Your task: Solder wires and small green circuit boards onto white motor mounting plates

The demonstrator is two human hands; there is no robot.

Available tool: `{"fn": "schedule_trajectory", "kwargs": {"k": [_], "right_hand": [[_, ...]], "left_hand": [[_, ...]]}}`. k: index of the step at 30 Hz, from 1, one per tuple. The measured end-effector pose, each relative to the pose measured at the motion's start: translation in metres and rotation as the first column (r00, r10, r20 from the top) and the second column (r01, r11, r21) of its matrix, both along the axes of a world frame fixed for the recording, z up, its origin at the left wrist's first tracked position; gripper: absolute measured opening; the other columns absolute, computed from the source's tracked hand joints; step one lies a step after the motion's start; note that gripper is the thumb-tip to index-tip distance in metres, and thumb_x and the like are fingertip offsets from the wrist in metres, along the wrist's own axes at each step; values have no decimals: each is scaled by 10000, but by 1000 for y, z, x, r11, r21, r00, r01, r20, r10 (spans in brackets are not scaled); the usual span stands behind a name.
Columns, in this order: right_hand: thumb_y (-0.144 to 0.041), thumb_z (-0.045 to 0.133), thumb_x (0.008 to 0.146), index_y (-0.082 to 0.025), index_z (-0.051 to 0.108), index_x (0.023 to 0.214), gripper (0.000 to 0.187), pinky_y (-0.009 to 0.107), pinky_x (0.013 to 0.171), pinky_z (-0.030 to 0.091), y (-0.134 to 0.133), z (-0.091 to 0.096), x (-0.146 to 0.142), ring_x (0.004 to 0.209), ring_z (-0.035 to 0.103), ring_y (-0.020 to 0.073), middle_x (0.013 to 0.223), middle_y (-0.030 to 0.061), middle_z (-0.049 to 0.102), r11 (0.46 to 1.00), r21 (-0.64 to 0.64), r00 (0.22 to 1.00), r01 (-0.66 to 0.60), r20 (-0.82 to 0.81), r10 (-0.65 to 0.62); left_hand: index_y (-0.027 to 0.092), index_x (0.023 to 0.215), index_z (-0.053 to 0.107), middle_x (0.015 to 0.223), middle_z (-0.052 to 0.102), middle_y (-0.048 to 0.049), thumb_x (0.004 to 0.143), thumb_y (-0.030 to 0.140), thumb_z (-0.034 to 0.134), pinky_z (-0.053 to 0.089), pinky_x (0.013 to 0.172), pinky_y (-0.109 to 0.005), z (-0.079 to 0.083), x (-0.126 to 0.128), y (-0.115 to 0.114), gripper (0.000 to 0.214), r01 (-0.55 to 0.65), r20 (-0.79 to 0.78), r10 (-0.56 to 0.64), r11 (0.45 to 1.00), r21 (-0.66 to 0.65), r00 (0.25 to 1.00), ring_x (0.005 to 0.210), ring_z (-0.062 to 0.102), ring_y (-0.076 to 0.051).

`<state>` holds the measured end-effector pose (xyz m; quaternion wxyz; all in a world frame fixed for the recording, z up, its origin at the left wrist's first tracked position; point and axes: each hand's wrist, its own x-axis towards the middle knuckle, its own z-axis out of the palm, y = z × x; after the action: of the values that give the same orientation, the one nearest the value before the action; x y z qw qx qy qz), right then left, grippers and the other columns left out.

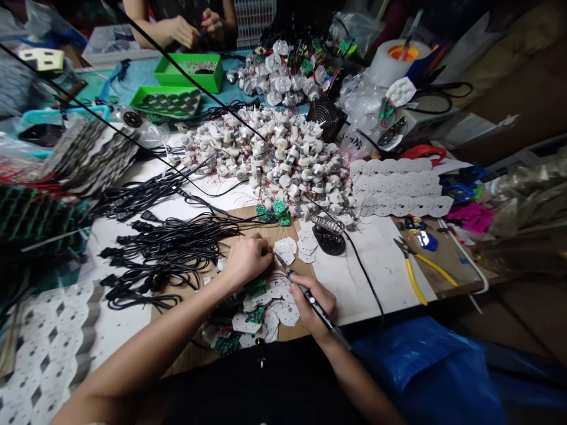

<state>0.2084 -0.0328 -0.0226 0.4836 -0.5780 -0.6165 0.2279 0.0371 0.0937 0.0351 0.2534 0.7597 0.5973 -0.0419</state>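
Observation:
My right hand (312,304) is closed around a black soldering iron (305,295), whose tip points up-left at a small white round board (284,249) on the brown cardboard (186,357). Fingers of my left hand (245,258) are pinched together just left of that board, at the iron's tip; what they hold is too small to make out. Below both hands lies a heap of white boards with green circuit boards and red wires (254,313).
A big pile of white round parts (283,159) fills the table's middle. Black power cords (163,242) lie left, yellow-handled cutters (414,265) right, a coiled iron stand (328,233) just beyond. Green trays (190,74) and another person's hands (195,29) are far back.

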Motion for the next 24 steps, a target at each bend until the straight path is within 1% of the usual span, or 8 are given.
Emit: {"fn": "schedule_trajectory", "kwargs": {"k": [4,6,8,12,16,20,22,24], "right_hand": [[-232,629,955,-221,731,1058,146,266,740,654,-1,-2,0,774,782,173,911,51,804,1000,-2,1000,1,8,-1],[-244,630,953,-220,731,1060,150,269,712,660,-3,-2,0,741,784,175,896,49,804,1000,-14,998,28,-48,-28],[-249,627,954,-216,727,1075,161,270,678,664,-4,-1,0,717,787,180,882,46,803,997,-54,990,53,-124,-59],[-257,619,962,-198,718,1079,164,266,622,661,-6,5,1,677,787,183,851,48,796,991,-107,969,78,-227,-101],[-280,626,967,-191,715,1053,152,263,575,650,-6,8,3,640,776,182,836,49,788,987,-88,953,138,-260,-156],[-275,635,969,-196,712,1064,145,264,590,650,-9,2,5,633,769,173,832,39,785,979,-59,939,195,-278,-204],[-273,636,970,-197,712,1075,150,266,594,653,-10,-2,5,638,771,174,848,45,789,978,-60,937,199,-283,-208],[-278,640,969,-196,712,1079,155,270,598,655,-11,-4,5,646,774,180,847,49,791,978,-70,935,196,-286,-208]], "left_hand": [[204,837,752,967,709,-52,870,287,598,469,739,-289,-2,0,0,178,-3,6,3,1000,0,1000,867,680,-211],[208,838,752,966,708,-51,867,285,601,469,738,-285,-3,-1,0,172,-2,12,2,1000,-2,1000,868,680,-209],[207,836,751,961,706,-53,867,282,597,467,736,-284,-4,-2,-1,174,2,18,-2,1000,2,1000,862,678,-207],[198,825,749,943,694,-56,871,275,589,464,727,-285,-4,-2,-1,183,8,35,-9,1000,18,999,844,671,-203],[198,836,755,956,687,-56,869,260,596,472,734,-279,-4,-1,2,174,-10,58,8,1000,28,998,846,667,-194],[192,862,763,961,690,-65,890,285,601,480,741,-285,-4,1,2,189,2,64,-5,999,47,998,851,666,-197],[193,880,765,957,693,-66,910,319,604,478,741,-282,-2,0,4,207,11,94,-19,997,82,995,860,667,-197],[199,896,765,965,699,-60,923,345,608,473,730,-274,4,-4,10,216,-6,141,-13,991,135,990,849,665,-188]]}}
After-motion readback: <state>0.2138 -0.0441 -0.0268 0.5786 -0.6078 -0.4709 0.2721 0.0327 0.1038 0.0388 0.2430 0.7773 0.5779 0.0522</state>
